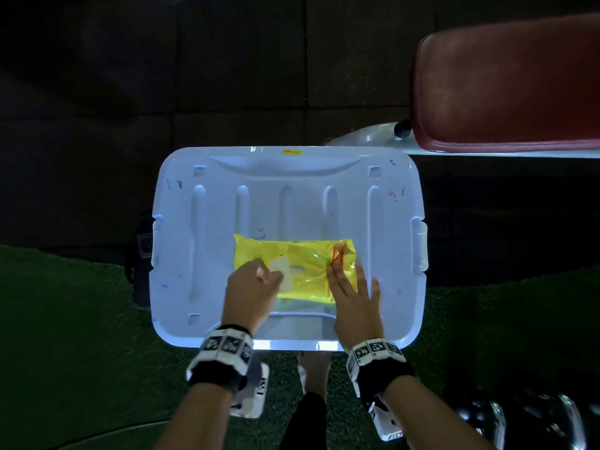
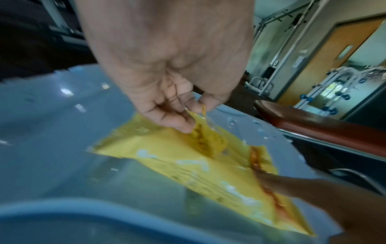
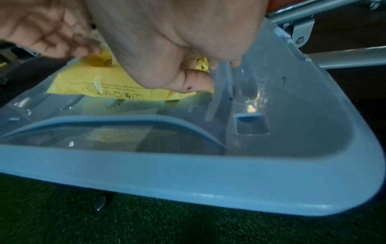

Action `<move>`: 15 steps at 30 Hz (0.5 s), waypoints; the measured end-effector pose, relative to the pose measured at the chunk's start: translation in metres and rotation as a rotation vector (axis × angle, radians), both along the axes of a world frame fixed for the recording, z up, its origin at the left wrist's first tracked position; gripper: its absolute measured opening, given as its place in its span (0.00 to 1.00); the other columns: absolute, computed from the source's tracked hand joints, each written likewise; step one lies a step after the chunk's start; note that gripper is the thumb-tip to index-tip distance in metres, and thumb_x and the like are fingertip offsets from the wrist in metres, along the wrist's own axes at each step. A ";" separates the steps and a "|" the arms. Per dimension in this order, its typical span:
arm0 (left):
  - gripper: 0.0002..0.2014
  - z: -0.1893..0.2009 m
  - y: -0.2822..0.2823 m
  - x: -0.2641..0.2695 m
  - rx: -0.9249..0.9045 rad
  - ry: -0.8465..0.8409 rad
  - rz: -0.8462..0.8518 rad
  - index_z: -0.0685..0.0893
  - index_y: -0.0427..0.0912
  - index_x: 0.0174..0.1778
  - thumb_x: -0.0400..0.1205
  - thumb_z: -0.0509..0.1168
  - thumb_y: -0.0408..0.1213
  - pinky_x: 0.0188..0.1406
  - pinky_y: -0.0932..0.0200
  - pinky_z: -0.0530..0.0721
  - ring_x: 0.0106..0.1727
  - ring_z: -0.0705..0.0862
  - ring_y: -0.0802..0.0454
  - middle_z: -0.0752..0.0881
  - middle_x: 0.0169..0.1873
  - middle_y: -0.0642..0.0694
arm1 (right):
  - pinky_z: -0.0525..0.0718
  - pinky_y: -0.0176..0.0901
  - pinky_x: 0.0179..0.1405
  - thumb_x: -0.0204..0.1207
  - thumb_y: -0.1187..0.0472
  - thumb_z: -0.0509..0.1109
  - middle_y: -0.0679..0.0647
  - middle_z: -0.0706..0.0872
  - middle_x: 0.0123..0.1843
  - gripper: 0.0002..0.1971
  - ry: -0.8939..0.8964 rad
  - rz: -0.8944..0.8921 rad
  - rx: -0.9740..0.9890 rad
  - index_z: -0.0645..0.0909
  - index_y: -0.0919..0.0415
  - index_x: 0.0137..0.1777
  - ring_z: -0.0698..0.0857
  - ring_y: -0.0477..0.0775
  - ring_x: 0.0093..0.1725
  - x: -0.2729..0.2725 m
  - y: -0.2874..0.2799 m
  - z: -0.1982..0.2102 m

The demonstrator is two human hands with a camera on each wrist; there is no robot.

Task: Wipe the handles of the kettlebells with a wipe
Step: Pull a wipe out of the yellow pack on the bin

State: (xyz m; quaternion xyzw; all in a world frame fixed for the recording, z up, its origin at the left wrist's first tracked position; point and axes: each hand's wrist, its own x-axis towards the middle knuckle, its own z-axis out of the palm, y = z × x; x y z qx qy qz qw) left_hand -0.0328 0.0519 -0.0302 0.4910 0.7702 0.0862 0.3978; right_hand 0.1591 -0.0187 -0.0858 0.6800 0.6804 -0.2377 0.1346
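Note:
A yellow packet of wipes (image 1: 311, 264) lies flat on the pale blue lid (image 1: 292, 203) of a plastic bin. My left hand (image 1: 264, 271) pinches the packet's peel-back flap (image 1: 281, 271) between thumb and fingers; the left wrist view shows the flap (image 2: 200, 128) lifted off the packet (image 2: 208, 165). My right hand (image 1: 350, 287) lies on the packet's right end with straight, spread fingers, pressing it down. In the right wrist view the right thumb rests at the edge of the packet (image 3: 100, 84). Dark shiny shapes (image 1: 519, 417) at the lower right are too dim to identify.
A red padded bench (image 1: 506, 86) on a metal frame stands at the far right of the bin. A black object (image 1: 139, 254) sits against the bin's left side. Green turf (image 1: 65, 319) lies underfoot, with dark floor tiles (image 1: 194, 76) beyond.

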 end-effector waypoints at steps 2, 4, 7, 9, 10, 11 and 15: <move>0.13 0.006 0.002 -0.025 -0.024 -0.012 0.033 0.78 0.43 0.30 0.80 0.71 0.38 0.31 0.66 0.71 0.34 0.81 0.55 0.85 0.32 0.46 | 0.61 0.75 0.78 0.53 0.68 0.80 0.46 0.75 0.84 0.48 0.005 -0.068 0.059 0.77 0.54 0.80 0.75 0.70 0.80 -0.006 0.004 0.004; 0.11 0.007 0.005 -0.038 -0.090 -0.098 0.035 0.79 0.44 0.32 0.80 0.70 0.37 0.31 0.62 0.72 0.30 0.79 0.61 0.86 0.35 0.47 | 0.58 0.71 0.78 0.59 0.65 0.79 0.48 0.85 0.74 0.31 -0.004 -0.166 0.203 0.88 0.53 0.66 0.79 0.68 0.74 -0.016 0.013 0.012; 0.09 0.005 0.009 -0.045 -0.142 -0.178 0.016 0.78 0.44 0.34 0.79 0.68 0.41 0.33 0.59 0.73 0.29 0.78 0.55 0.86 0.34 0.41 | 0.69 0.59 0.66 0.70 0.59 0.79 0.55 0.86 0.53 0.06 0.109 -0.304 0.493 0.90 0.50 0.46 0.80 0.64 0.59 -0.036 0.026 0.024; 0.08 0.006 0.012 -0.046 -0.128 -0.240 0.026 0.77 0.46 0.33 0.74 0.66 0.45 0.38 0.57 0.75 0.33 0.80 0.50 0.85 0.33 0.41 | 0.73 0.54 0.54 0.73 0.56 0.78 0.54 0.84 0.44 0.00 0.208 -0.304 0.533 0.90 0.50 0.42 0.79 0.62 0.50 -0.053 0.032 0.026; 0.08 0.007 0.012 -0.047 -0.124 -0.261 0.029 0.77 0.47 0.32 0.72 0.65 0.46 0.40 0.58 0.76 0.36 0.83 0.51 0.85 0.34 0.45 | 0.76 0.54 0.50 0.74 0.55 0.78 0.53 0.84 0.41 0.01 0.252 -0.304 0.499 0.91 0.49 0.42 0.80 0.62 0.47 -0.061 0.034 0.025; 0.07 0.008 0.013 -0.047 -0.117 -0.273 0.019 0.77 0.48 0.32 0.73 0.65 0.45 0.43 0.61 0.77 0.43 0.85 0.54 0.87 0.39 0.50 | 0.79 0.54 0.47 0.74 0.56 0.78 0.53 0.84 0.39 0.02 0.305 -0.327 0.437 0.92 0.49 0.44 0.82 0.63 0.44 -0.066 0.038 0.024; 0.06 0.007 0.009 -0.051 -0.059 -0.185 -0.069 0.78 0.50 0.35 0.77 0.66 0.43 0.54 0.68 0.71 0.66 0.78 0.58 0.81 0.61 0.55 | 0.85 0.50 0.48 0.85 0.53 0.69 0.52 0.87 0.46 0.10 0.510 -0.506 0.040 0.91 0.47 0.59 0.87 0.60 0.47 -0.075 0.052 0.018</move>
